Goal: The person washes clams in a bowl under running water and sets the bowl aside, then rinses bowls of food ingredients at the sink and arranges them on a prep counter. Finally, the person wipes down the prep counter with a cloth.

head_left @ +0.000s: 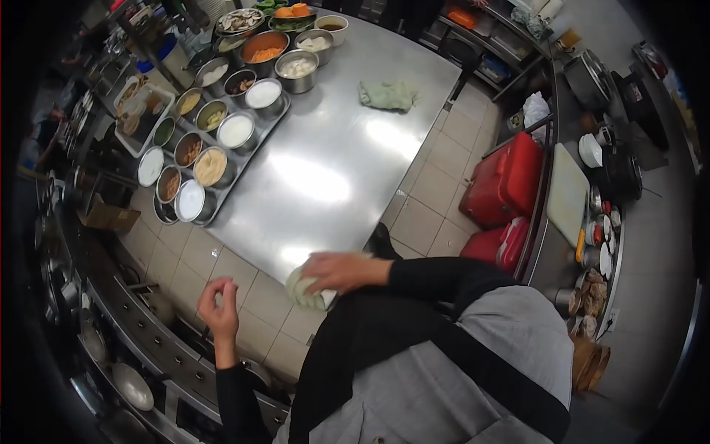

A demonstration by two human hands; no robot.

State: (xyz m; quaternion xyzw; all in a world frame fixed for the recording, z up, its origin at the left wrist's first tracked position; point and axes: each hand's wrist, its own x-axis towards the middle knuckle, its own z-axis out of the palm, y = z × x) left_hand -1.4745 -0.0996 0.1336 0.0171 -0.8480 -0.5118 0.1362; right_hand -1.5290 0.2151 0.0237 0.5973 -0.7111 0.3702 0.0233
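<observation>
My right hand (344, 271) presses a pale green cloth (302, 288) against the near edge of the steel table (255, 240), its fingers wrapped over the top of the cloth. Part of the cloth hangs past the edge. Off to the left, my left hand (220, 311) is raised over the floor beside the table, with the fingers curled in toward the thumb. Nothing shows in it. A second pale green cloth (388, 95) lies crumpled near the table's far right side.
Along the table's left side stands a tray (255, 140) of metal pots, among them a pot of orange sauce (211, 166). Farther back is a bowl of shredded carrot (265, 50). Red coolers (503, 181) sit under the right counter, which holds a cutting board (568, 194). A stove (159, 344) runs along the lower left.
</observation>
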